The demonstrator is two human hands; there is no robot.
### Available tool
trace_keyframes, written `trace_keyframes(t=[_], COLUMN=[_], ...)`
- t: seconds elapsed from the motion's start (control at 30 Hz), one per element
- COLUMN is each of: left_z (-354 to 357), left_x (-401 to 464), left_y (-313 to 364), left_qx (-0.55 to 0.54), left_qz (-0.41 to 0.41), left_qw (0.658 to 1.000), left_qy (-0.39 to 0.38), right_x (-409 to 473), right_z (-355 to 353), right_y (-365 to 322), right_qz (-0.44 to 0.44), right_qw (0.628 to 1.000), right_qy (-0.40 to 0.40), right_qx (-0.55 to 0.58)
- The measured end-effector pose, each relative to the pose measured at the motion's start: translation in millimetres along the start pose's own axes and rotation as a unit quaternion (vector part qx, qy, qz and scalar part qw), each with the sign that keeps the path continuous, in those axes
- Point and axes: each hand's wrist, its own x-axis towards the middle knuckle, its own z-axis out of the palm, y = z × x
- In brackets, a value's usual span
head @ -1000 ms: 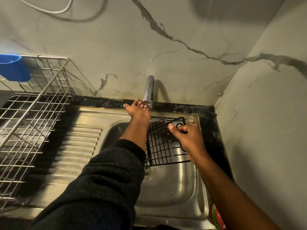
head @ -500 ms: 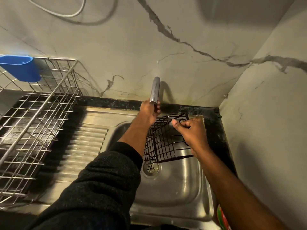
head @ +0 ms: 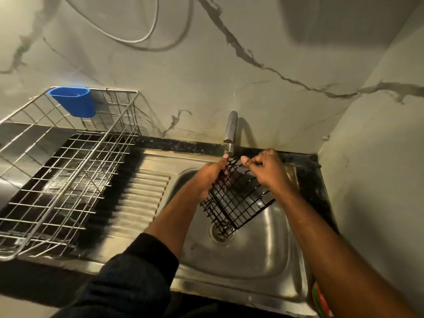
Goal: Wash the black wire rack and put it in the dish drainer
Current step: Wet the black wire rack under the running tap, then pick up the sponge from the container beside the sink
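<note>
The black wire rack [head: 238, 200] hangs tilted over the steel sink basin [head: 257, 255], its lower corner just above the drain [head: 221, 232]. My right hand [head: 268, 171] pinches the rack's top edge from the right. My left hand [head: 211, 175] grips the rack's left side, with the thumb up near the top corner, right under the tap spout [head: 230, 131]. The metal wire dish drainer [head: 57, 180] stands on the counter to the left, apart from both hands.
A blue plastic cup [head: 73, 103] hangs on the drainer's back rim. The ribbed steel draining board [head: 142, 196] lies between drainer and basin. Marble walls close in behind and on the right. A red and green object [head: 321, 304] peeks in at the bottom right.
My left hand has come down off the tap and taken hold of the rack's left side. The rack has tilted and swung lower toward the drain. My right hand keeps its hold.
</note>
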Motion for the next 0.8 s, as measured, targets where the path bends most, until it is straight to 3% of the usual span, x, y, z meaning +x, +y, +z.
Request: trace_keyframes(t=[0.1, 0.2, 0.3, 0.37, 0.43, 0.5, 0.57, 0.63, 0.7, 0.8], left_z=[1, 1, -6, -11, -18, -25, -31, -33, -33, -31], left_x=[-8, -13, -22, -30, -41, -51, -57, -62, -66, -70], left_y=[-8, -15, -23, -27, -28, -30, -32, -32, -34, -39], left_qx=[-0.074, -0.139, -0.167, -0.177, -0.185, -0.19, -0.189, -0.2, -0.228, -0.255], left_qz=[-0.03, -0.051, -0.072, -0.084, -0.088, -0.09, -0.09, -0.08, -0.072, -0.056], left_qw=[0.994, 0.977, 0.967, 0.963, 0.959, 0.959, 0.961, 0.961, 0.957, 0.954], left_qy=[0.08, 0.152, 0.18, 0.187, 0.194, 0.189, 0.18, 0.173, 0.163, 0.147], right_x=[4, 12, 24, 34, 45, 50, 54, 54, 47, 28], right_z=[8, 22, 42, 54, 61, 63, 63, 61, 60, 57], right_y=[-5, -12, -18, -24, -30, -40, -46, -48, -47, -41], right_qz=[-0.021, -0.046, 0.012, 0.079, 0.17, 0.241, 0.264, 0.251, 0.232, 0.167], right_qw=[1.0, 0.998, 0.989, 0.967, 0.908, 0.806, 0.745, 0.745, 0.769, 0.88], right_qy=[-0.01, 0.031, 0.059, 0.031, -0.019, -0.063, -0.067, -0.062, -0.03, 0.027], right_qx=[-0.007, 0.03, 0.133, 0.239, 0.383, 0.537, 0.609, 0.615, 0.595, 0.444])
